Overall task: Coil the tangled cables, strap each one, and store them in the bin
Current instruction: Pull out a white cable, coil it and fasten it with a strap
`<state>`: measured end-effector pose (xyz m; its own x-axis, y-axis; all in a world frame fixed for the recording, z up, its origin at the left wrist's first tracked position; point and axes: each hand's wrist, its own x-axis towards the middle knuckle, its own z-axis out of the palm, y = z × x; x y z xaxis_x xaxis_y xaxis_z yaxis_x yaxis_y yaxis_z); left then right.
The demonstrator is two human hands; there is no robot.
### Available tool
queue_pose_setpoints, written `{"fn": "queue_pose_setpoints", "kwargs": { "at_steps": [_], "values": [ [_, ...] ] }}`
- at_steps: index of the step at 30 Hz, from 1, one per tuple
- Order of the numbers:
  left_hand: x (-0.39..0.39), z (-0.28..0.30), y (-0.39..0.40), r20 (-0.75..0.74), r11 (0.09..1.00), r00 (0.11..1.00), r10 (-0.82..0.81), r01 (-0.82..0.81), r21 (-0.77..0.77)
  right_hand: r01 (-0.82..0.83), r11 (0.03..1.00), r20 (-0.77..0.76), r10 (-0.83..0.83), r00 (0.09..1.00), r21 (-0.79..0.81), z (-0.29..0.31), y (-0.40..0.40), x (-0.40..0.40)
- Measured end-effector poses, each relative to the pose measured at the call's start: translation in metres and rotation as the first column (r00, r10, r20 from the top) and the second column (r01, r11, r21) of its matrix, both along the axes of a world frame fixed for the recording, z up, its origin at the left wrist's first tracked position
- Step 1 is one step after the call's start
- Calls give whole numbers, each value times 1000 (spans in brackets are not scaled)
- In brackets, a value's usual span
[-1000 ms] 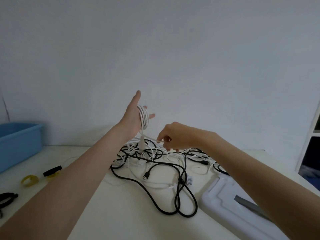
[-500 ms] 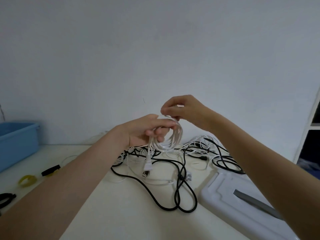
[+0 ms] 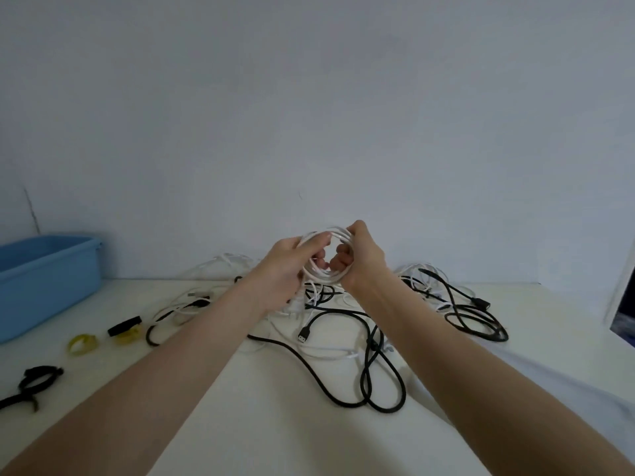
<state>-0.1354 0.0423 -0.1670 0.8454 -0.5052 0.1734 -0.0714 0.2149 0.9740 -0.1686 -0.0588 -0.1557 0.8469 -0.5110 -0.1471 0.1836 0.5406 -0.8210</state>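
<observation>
Both hands hold a small white cable coil [image 3: 324, 273] up above the table. My left hand [image 3: 292, 259] grips the coil's left side, thumb on top. My right hand [image 3: 360, 259] grips its right side with fingers curled through the loop. Below them lies a tangle of black and white cables [image 3: 364, 338], with a black USB plug [image 3: 303, 334] pointing toward me. The blue bin [image 3: 44, 273] stands at the far left of the table. Yellow straps [image 3: 82, 344] and black straps [image 3: 32, 379] lie in front of the bin.
The white table [image 3: 275, 424] ends at a plain wall behind the cables. More black cable loops [image 3: 481, 324] spread to the right. A dark opening with a white frame [image 3: 622, 304] sits at the right edge.
The coil came off my raised left palm and now sits between both hands, right hand on its right side. The view has shifted so the white tray at lower right is gone.
</observation>
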Motion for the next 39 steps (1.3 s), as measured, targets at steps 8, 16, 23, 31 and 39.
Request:
{"fn": "queue_pose_setpoints", "kwargs": {
  "at_steps": [8, 16, 23, 31, 39],
  "values": [
    [-4, -5, 55, -54, 960, 977, 205, -212, -184, -143, 989, 18, 144, 989, -30, -2, 62, 15],
    [11, 8, 173, 39, 910, 919, 392, -394, 127, -605, 765, -138, 589, 796, -220, -42, 142, 44],
    [34, 22, 239, 232, 724, 767, 598, -641, 255, -486, -92, -463, 497, 734, -869, -92, 218, 91],
    [71, 2, 283, 271, 585, 646, 714, -762, 277, -85, -683, -463, 394, 794, -726, -125, 295, 131],
    [91, -15, 281, 294, 576, 653, 698, -756, 311, -225, -414, -455, 629, 630, -882, -109, 270, 138]
  ]
}}
